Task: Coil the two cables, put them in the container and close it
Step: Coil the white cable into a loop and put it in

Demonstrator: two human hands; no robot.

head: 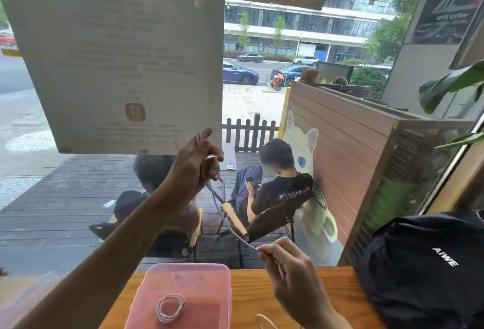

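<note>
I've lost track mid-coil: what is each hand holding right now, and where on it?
Both hold the second cable: the left hand, raised, pinches loops at its upper end; the right hand pinches the strand lower down.

Left hand (200, 157) raised high, right hand (288, 265) low, both pinched closed.

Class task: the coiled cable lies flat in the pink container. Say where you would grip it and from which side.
Pinch the coiled cable across one side of its ring, coming from above. It lies flat in the open pink container, so the walls block a sideways approach, and pinching all strands together should keep the coil from springing apart.
</note>
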